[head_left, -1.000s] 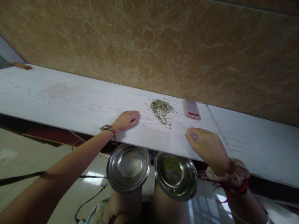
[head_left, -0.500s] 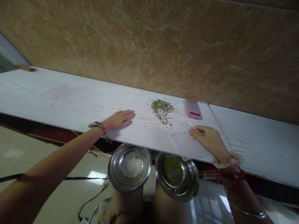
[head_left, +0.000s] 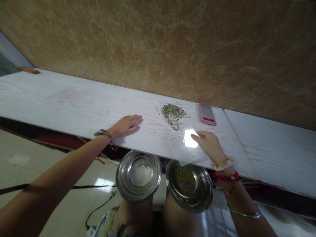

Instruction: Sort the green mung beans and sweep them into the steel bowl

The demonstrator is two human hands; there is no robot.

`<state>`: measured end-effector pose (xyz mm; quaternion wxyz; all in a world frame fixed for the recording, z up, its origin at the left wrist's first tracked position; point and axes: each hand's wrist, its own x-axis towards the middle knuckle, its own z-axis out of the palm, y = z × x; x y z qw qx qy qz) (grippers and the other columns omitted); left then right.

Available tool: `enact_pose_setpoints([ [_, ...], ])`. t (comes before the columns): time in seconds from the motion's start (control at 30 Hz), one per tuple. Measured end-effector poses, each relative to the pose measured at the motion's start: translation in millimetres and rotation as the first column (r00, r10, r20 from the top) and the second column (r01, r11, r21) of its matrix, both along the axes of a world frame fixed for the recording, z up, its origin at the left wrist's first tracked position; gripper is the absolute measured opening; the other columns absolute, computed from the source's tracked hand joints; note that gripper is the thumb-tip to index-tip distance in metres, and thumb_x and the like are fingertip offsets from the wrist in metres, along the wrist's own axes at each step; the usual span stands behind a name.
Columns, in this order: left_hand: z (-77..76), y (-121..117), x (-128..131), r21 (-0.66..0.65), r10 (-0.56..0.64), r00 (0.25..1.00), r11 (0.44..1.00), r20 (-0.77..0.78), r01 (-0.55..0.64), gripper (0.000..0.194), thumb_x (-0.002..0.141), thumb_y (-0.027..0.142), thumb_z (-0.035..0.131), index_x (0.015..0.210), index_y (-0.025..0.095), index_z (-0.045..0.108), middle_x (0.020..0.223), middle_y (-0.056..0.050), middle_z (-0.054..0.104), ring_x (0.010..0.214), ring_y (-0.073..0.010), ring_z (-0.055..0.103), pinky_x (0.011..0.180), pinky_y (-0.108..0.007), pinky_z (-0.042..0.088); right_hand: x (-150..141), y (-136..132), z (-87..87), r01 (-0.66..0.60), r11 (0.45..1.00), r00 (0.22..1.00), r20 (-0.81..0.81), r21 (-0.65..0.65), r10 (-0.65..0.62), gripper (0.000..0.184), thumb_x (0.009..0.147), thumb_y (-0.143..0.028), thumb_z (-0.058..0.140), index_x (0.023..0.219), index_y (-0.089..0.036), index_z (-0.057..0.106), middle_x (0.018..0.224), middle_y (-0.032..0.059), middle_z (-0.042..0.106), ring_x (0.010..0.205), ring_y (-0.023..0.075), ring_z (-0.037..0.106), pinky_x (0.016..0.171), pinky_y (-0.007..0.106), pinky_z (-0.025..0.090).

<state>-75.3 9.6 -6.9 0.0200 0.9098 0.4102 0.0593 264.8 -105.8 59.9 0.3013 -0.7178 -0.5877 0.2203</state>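
Observation:
My left hand (head_left: 127, 126) lies flat on the white wood-grain ledge (head_left: 153, 138), fingers stretched out and holding nothing. My right hand (head_left: 208, 144) pinches a clear plastic sheet (head_left: 184, 151) by its right side; the sheet catches a bright glare. Just beyond the sheet, a loose pile of small green beans (head_left: 172, 113), probably mung beans, is spread on the ledge, with strays around it. Below the ledge, a steel bowl with green beans (head_left: 206, 194) rests tilted on my right knee. Another steel bowl with white grains (head_left: 120, 184) rests on my left knee.
A phone (head_left: 206, 114) lies on the ledge right of the beans, near the brown marbled wall (head_left: 158, 49). A seam crosses the ledge farther right. A small wooden piece (head_left: 29, 70) sits at the far left end. Black cables (head_left: 98, 205) hang over the tiled floor.
My right hand has moved left with the plastic sheet, which now shows a bright glare and lies closer to the beans' near edge. My left hand stays in place.

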Motion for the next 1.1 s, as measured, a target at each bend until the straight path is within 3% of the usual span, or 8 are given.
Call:
enact_pose_setpoints([
  [0.43, 1.1, -3, 1, -0.011, 0.012, 1.000, 1.000, 0.020, -0.012, 0.049, 0.095, 0.044, 0.031, 0.132, 0.017, 0.049, 0.147, -0.007, 0.043, 0.135, -0.0209, 0.039, 0.111, -0.038, 0.030, -54, 19, -14.8, -0.072, 0.997, 0.990, -0.120, 0.036, 0.076, 0.020, 0.070, -0.029, 0.054, 0.052, -0.021, 0.058, 0.049, -0.0033, 0.058, 0.055, 0.0140, 0.054, 0.057, 0.026, 0.036],
  [0.67, -2.2, -2, -1, -0.001, 0.028, 0.995, 1.000, 0.097, -0.028, 0.047, 0.092, 0.042, 0.035, 0.128, 0.017, 0.052, 0.143, -0.008, 0.048, 0.132, -0.0214, 0.043, 0.109, -0.038, 0.034, -73, 31, 1.3, -0.227, 0.974, 0.961, -0.159, 0.026, 0.228, 0.020, 0.072, -0.028, 0.052, 0.055, -0.020, 0.057, 0.054, -0.0029, 0.060, 0.055, 0.0124, 0.056, 0.058, 0.024, 0.038],
  [0.73, -4.8, -1, -2, 0.014, 0.079, 0.989, 0.997, 0.128, -0.082, 0.046, 0.091, 0.040, 0.036, 0.126, 0.016, 0.054, 0.140, -0.009, 0.051, 0.130, -0.0220, 0.046, 0.108, -0.039, 0.035, -68, 36, 12.2, -0.292, 0.956, 0.951, -0.097, 0.042, 0.295, 0.020, 0.074, -0.028, 0.051, 0.056, -0.020, 0.056, 0.057, -0.0026, 0.060, 0.056, 0.0116, 0.056, 0.058, 0.023, 0.038],
  [0.9, -8.2, 0, -4, 0.037, 0.182, 0.971, 0.981, 0.154, -0.190, 0.046, 0.089, 0.039, 0.037, 0.125, 0.017, 0.055, 0.137, -0.007, 0.054, 0.130, -0.0234, 0.046, 0.108, -0.041, 0.036, -61, 48, 33.1, -0.457, 0.888, 0.866, 0.255, 0.059, 0.429, 0.020, 0.073, -0.028, 0.053, 0.055, -0.020, 0.055, 0.054, -0.0026, 0.055, 0.056, 0.0107, 0.046, 0.058, 0.024, 0.031],
  [1.1, -5.8, -1, -4, 0.021, 0.189, 0.972, 0.981, 0.138, -0.194, 0.048, 0.089, 0.039, 0.036, 0.127, 0.015, 0.054, 0.137, -0.010, 0.054, 0.129, -0.0249, 0.046, 0.108, -0.042, 0.036, -80, 56, 30.1, -0.585, 0.811, 0.772, 0.299, -0.013, 0.561, 0.018, 0.074, -0.023, 0.052, 0.058, -0.020, 0.060, 0.055, -0.0026, 0.054, 0.055, 0.0101, 0.044, 0.058, 0.025, 0.030],
])
